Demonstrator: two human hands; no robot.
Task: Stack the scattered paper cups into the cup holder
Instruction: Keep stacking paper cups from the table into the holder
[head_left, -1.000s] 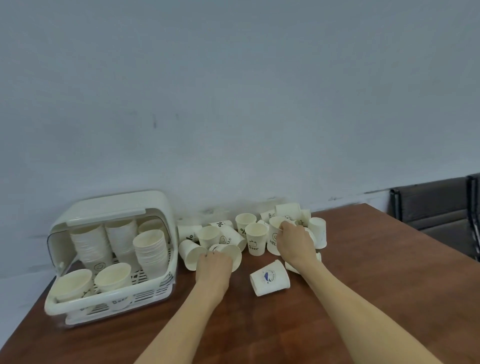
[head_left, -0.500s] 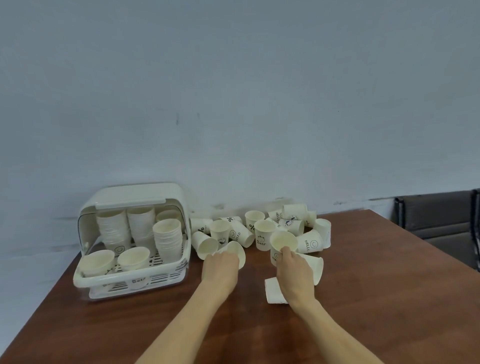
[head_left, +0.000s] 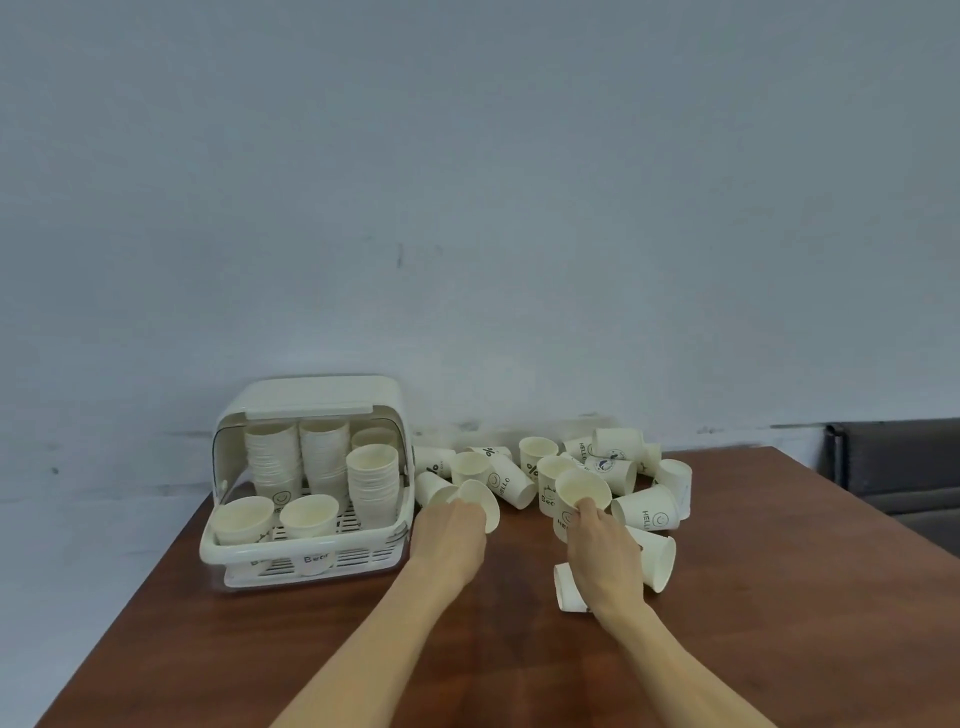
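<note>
Brown table against a plain wall, left hand gripping one paper cup, right hand pinching another cup at its rim (featherlight, crushable, so hold gently near the stiff rim) before the cup holder.

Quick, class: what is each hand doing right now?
Left hand: grips a tilted paper cup.
Right hand: grips an upright cup at its rim.

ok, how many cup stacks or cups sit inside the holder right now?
6 visible in the cup holder: tall stacks at back left, back middle and front right, one partly hidden behind that, plus two low cups in front. More may be hidden.
</note>
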